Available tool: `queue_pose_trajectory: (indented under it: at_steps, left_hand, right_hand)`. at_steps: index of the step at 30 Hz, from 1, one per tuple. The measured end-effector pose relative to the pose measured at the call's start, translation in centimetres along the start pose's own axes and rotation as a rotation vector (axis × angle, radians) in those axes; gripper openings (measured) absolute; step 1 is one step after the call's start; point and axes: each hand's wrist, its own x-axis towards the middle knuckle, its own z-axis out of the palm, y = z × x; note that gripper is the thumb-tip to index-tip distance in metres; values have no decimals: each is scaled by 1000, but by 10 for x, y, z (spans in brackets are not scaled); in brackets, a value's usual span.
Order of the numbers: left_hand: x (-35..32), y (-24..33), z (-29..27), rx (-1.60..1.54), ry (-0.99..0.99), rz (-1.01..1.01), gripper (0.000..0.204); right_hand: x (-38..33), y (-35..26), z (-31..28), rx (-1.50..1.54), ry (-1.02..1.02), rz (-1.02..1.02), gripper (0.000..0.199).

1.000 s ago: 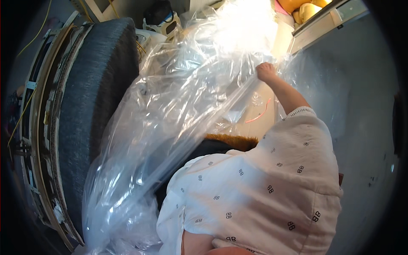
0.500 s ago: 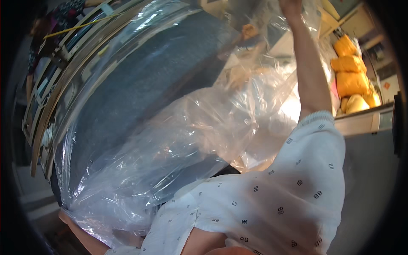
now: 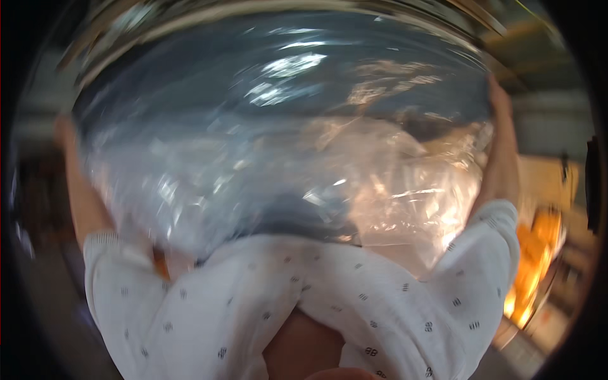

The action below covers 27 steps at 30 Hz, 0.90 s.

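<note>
A large dark blue-grey padded piece [image 3: 209,69], wide and curved in this view, spans the space before my chest. Clear, wrinkled plastic sheeting [image 3: 278,164] covers it and hangs loosely down its near side, with bright glare on the folds. At the left edge of this wrapped piece, my left hand [image 3: 65,132] grips the plastic-covered side, its fingers blurred. My right hand [image 3: 499,100] holds the opposite edge at the far right, with its fingertips hidden behind that edge. Both arms are stretched wide, and the exact kind of the padded piece cannot be told.
Pale wooden-looking rails [image 3: 253,14] curve past the far edge of the wrapped piece. Orange-yellow bundles [image 3: 535,259] are stacked at the lower right, beside a pale surface. The surroundings are smeared by motion.
The view has turned and the bundles now sit lower. My right hand has moved from the top to the wrapped piece's right edge; my left hand is higher on the left. The piece now lies crosswise.
</note>
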Motion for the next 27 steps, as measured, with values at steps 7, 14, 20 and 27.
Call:
queue_pose_trajectory:
  at_steps: [7, 14, 20, 27]
  left_hand:
    - [-1, -10, -57, -1, 593, -149, 35]
    - [21, -22, -51, 78, 685, -211, 33]
    - [30, -21, -38, -429, 692, -466, 28]
    - [16, 32, -16, -542, 797, -351, 24]
  right_hand:
    - [-200, -211, -23, 715, -508, -788, 29]
    - [-452, -176, 72, 512, -2164, -759, 32]
    - [-399, -155, 74, 39, 276, -1033, 22]
    - [-519, -176, 164, 290, -267, -1321, 54]
